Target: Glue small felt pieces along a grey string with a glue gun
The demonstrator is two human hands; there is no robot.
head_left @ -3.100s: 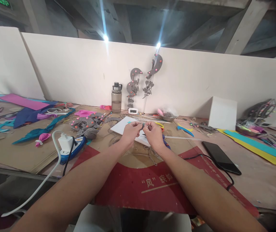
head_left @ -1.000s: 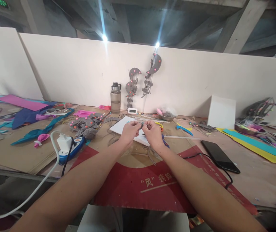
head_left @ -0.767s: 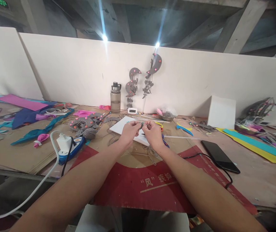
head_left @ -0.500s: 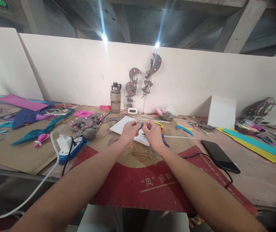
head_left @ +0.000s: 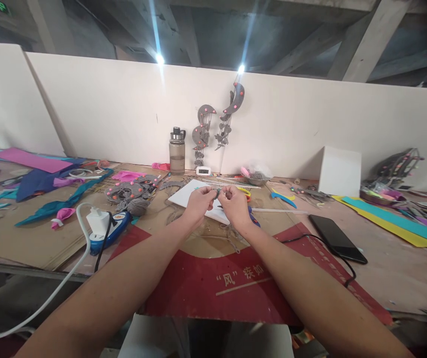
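My left hand [head_left: 199,205] and my right hand [head_left: 235,205] meet over the middle of the table, fingertips nearly touching. Both are closed in a pinch on a small dark grey-green piece [head_left: 218,191], too small to identify. Beneath them lies a white pad [head_left: 183,193], partly covered by my hands. Loose grey cord [head_left: 232,239] trails on the cardboard just below my right hand. Behind that hand a yellow handle [head_left: 245,191] shows, and a dark blue handle [head_left: 254,219] sticks out at its right.
A power strip [head_left: 111,231] with a white plug and cables sits left. Right lies a phone [head_left: 336,237] on a black cable. A water bottle [head_left: 177,151] stands at the back, near hanging grey felt ornaments [head_left: 206,127]. Coloured felt strips [head_left: 36,159] cover the far left.
The view has shifted slightly, so everything sits a little further left. Both hands keep their pinch on the small piece, with hardly any movement.
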